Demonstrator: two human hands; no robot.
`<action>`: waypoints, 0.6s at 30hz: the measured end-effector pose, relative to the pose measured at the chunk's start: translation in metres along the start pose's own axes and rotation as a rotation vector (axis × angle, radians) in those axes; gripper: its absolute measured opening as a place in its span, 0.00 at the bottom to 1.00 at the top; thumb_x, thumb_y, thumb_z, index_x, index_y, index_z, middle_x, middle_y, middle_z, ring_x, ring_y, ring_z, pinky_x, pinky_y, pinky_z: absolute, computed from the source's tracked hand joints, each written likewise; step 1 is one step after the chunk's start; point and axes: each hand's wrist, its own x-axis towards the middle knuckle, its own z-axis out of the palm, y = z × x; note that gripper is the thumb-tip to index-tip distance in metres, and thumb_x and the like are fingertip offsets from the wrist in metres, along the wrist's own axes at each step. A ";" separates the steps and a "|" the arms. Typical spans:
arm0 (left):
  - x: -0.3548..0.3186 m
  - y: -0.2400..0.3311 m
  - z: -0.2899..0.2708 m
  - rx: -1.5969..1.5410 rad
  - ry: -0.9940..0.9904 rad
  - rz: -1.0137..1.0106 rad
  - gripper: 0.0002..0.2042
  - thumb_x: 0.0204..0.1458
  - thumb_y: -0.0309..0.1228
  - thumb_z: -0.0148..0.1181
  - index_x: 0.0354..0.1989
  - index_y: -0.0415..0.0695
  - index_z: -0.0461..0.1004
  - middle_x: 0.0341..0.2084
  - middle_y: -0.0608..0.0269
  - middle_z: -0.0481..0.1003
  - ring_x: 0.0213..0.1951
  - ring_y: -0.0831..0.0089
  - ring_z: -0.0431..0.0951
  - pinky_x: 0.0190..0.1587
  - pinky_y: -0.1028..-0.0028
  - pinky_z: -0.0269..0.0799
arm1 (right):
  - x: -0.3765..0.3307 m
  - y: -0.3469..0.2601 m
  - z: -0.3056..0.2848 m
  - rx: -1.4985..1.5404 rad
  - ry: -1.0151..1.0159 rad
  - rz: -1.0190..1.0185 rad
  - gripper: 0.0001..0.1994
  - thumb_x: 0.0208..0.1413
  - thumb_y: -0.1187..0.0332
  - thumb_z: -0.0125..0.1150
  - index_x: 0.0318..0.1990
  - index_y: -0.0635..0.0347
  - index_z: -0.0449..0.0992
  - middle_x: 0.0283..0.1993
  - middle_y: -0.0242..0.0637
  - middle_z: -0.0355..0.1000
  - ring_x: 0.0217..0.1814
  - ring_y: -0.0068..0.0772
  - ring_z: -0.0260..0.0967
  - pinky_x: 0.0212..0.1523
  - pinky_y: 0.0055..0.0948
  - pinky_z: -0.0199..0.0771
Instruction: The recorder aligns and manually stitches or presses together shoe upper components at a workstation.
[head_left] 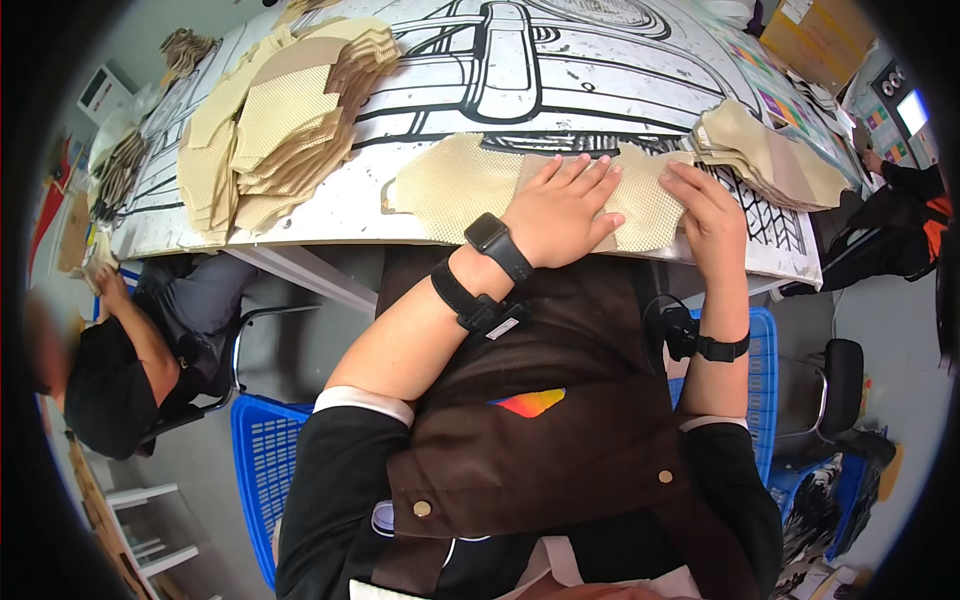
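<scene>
A beige perforated fabric piece [450, 190] lies along the table's near edge in front of me. My left hand [562, 212] rests flat on it, palm down with the fingers spread. At the piece's right end, the bent fingers of my right hand [712, 215] close on its edge; the thumb is mostly hidden. Just beyond that hand sits a pile of similar beige pieces [770, 160]. A taller, fanned stack of beige cut pieces [290, 130] stands to the left, apart from both hands.
The white table [400, 120] carries black line drawings. A seated person [115, 370] works at the left, and another person's dark sleeve [900, 210] shows at the right. Blue plastic baskets [265, 450] flank me. A cardboard box [820, 45] stands at the far right.
</scene>
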 end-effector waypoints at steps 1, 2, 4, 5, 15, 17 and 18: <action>0.000 0.000 0.000 -0.003 0.000 -0.004 0.27 0.59 0.48 0.34 0.62 0.44 0.52 0.60 0.54 0.56 0.63 0.57 0.52 0.63 0.60 0.44 | -0.001 0.004 0.000 -0.004 0.044 -0.092 0.15 0.37 0.85 0.52 0.34 0.59 0.78 0.40 0.37 0.73 0.44 0.38 0.70 0.46 0.31 0.70; 0.000 0.001 0.000 0.000 -0.006 -0.003 0.27 0.59 0.48 0.34 0.62 0.44 0.52 0.61 0.54 0.55 0.63 0.57 0.52 0.63 0.60 0.44 | -0.002 0.010 0.000 -0.003 0.040 -0.093 0.15 0.37 0.85 0.52 0.34 0.59 0.78 0.40 0.37 0.73 0.44 0.38 0.70 0.46 0.31 0.70; -0.001 0.000 0.001 0.001 -0.013 -0.008 0.27 0.59 0.48 0.34 0.62 0.45 0.52 0.61 0.54 0.55 0.63 0.58 0.52 0.63 0.60 0.43 | -0.005 0.019 0.002 -0.058 0.097 -0.156 0.16 0.36 0.86 0.52 0.34 0.59 0.78 0.40 0.36 0.73 0.47 0.40 0.69 0.48 0.31 0.68; -0.001 0.000 0.000 0.012 -0.017 -0.011 0.27 0.59 0.48 0.34 0.62 0.45 0.52 0.61 0.55 0.55 0.63 0.58 0.52 0.63 0.60 0.43 | -0.004 0.021 0.003 0.053 0.032 -0.063 0.15 0.39 0.86 0.50 0.35 0.61 0.77 0.45 0.38 0.72 0.49 0.39 0.68 0.50 0.31 0.67; 0.000 0.001 0.002 0.037 -0.038 -0.016 0.27 0.59 0.48 0.33 0.63 0.48 0.51 0.61 0.56 0.55 0.63 0.59 0.51 0.63 0.60 0.43 | 0.032 0.037 0.003 0.873 -0.281 0.878 0.22 0.52 0.68 0.57 0.53 0.65 0.61 0.49 0.43 0.65 0.45 0.30 0.67 0.44 0.25 0.69; 0.000 0.002 0.004 0.042 -0.016 -0.001 0.25 0.59 0.48 0.34 0.63 0.52 0.53 0.61 0.56 0.55 0.63 0.58 0.52 0.63 0.59 0.44 | 0.030 0.049 0.009 0.602 -0.460 0.686 0.28 0.43 0.72 0.67 0.53 0.66 0.62 0.41 0.39 0.67 0.37 0.22 0.66 0.36 0.19 0.67; 0.000 0.002 0.004 0.046 0.004 0.010 0.24 0.58 0.48 0.35 0.62 0.55 0.54 0.61 0.55 0.56 0.63 0.58 0.53 0.63 0.58 0.44 | 0.030 0.048 0.010 0.602 -0.459 0.687 0.28 0.43 0.72 0.67 0.53 0.66 0.62 0.41 0.39 0.67 0.37 0.22 0.66 0.36 0.19 0.67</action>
